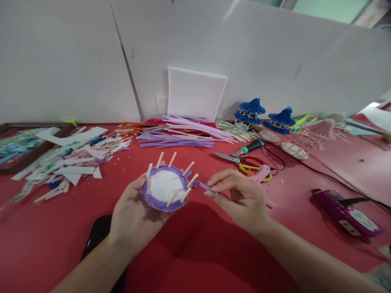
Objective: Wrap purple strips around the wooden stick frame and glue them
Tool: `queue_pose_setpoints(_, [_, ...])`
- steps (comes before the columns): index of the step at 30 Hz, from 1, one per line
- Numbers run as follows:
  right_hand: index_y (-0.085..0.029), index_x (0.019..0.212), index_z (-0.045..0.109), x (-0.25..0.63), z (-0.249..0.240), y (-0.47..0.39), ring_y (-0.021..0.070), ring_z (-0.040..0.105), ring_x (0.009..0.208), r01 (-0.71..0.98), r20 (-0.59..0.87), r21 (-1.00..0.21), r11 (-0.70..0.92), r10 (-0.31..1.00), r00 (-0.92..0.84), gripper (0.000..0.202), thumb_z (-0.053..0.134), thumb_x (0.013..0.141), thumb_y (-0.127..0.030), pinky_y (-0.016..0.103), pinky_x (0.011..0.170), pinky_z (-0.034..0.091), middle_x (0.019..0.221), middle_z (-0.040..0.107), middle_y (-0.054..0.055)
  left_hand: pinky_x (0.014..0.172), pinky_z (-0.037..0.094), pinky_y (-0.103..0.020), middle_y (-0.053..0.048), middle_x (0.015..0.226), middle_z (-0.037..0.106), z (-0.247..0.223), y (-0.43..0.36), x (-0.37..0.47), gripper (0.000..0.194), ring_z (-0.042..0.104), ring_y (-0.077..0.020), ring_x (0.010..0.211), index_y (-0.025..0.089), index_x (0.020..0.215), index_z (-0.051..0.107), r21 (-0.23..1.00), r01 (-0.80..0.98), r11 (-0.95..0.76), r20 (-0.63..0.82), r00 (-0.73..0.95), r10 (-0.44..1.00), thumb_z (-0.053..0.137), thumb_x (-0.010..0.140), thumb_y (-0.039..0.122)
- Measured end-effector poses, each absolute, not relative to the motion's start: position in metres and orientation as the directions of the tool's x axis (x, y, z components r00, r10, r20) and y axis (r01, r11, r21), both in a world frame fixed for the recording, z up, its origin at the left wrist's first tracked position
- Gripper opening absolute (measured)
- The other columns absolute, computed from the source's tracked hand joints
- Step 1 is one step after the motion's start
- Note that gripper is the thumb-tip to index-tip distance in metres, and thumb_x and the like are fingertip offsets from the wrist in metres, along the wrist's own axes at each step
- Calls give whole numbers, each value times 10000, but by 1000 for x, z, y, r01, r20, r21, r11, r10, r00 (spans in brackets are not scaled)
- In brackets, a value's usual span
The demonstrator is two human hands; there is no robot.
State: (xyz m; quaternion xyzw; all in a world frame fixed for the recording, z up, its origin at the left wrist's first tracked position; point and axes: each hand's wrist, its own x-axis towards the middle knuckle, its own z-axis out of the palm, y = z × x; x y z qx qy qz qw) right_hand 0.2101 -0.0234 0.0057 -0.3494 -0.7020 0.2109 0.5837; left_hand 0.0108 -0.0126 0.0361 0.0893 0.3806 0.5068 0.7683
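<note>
My left hand (134,215) cradles a round craft base (163,185) from below and at its left side. The base has a white disc in the middle, a purple pipe-cleaner rim and several short wooden sticks standing up around the edge. Short purple ends poke out on its right side. To the right, my right hand (238,197) pinches a short piece of purple pipe cleaner (207,187) between thumb and fingers. The far end of that piece lies close to the rim; whether it touches, I cannot tell.
Behind lie purple pipe cleaners (177,140). Scissors (227,157), a cutter (252,147) and a pink glue gun (259,174) lie right of centre. A purple power strip (348,215) with a cable sits at right. Scraps (79,154) cover the left; a black phone (96,232) lies under my left arm.
</note>
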Motion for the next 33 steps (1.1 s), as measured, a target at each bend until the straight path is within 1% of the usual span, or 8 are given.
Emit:
queue_pose_setpoints(4, [-220,778,656,208,7,-26,150,666,714,214,620,-764,609,785,-18,157,693,724,-78,284,668,554,773,703,16,659,589,-445,-90,911,755,35,-12,13,230,707,-273,789,196,940,657,523,-768,369,-485,87,870,470,819,251])
queue_pose_setpoints(8, [-217,793,695,206,9,-27,145,668,641,214,533,-827,519,846,8,106,693,739,-126,260,608,558,725,718,8,679,591,-393,-82,845,762,34,-13,12,283,710,-250,731,208,985,675,512,-808,290,-445,39,895,491,780,274])
queue_pose_setpoints(11, [-219,823,686,205,11,-26,137,671,668,148,488,-863,483,873,-7,100,655,775,-137,254,621,564,766,723,12,628,596,-357,-44,814,767,34,-14,8,345,713,-243,710,268,1048,667,514,-816,264,-377,62,924,559,720,275])
queue_pose_setpoints(15, [-205,808,605,204,11,-24,116,658,653,-33,388,-921,387,922,-7,23,612,817,-185,250,611,569,818,713,23,584,599,-331,10,825,770,33,-16,0,505,721,-250,738,357,1152,616,510,-805,303,-264,189,946,614,660,246])
queue_pose_setpoints(19, [-190,782,582,204,11,-23,104,640,587,-104,257,-962,251,965,-50,71,627,811,-237,235,578,562,683,677,3,651,598,-304,26,905,764,30,-18,-1,589,726,-222,752,360,1265,537,512,-802,308,-183,248,951,546,696,208])
queue_pose_setpoints(24, [-176,792,621,203,11,-22,95,624,540,-117,161,-982,151,984,-80,104,673,774,-265,226,553,561,605,642,-16,852,553,-360,25,1033,735,29,-18,5,635,722,-212,806,326,1362,431,504,-830,238,-185,166,969,457,741,197])
queue_pose_setpoints(30, [-188,798,533,200,10,-22,132,674,579,-227,-65,-968,-105,982,-177,262,660,774,-416,242,489,578,742,662,3,964,482,-396,18,1108,709,28,-20,7,629,651,-237,1034,304,1380,405,532,-820,210,-153,151,977,427,762,190])
queue_pose_setpoints(33, [-188,806,523,200,10,-20,127,686,595,-231,-79,-965,-120,981,-177,270,667,771,-414,235,537,587,729,666,-7,980,467,-406,4,1090,717,30,-21,10,621,621,-249,1087,272,1353,451,553,-808,202,-178,122,976,431,741,169])
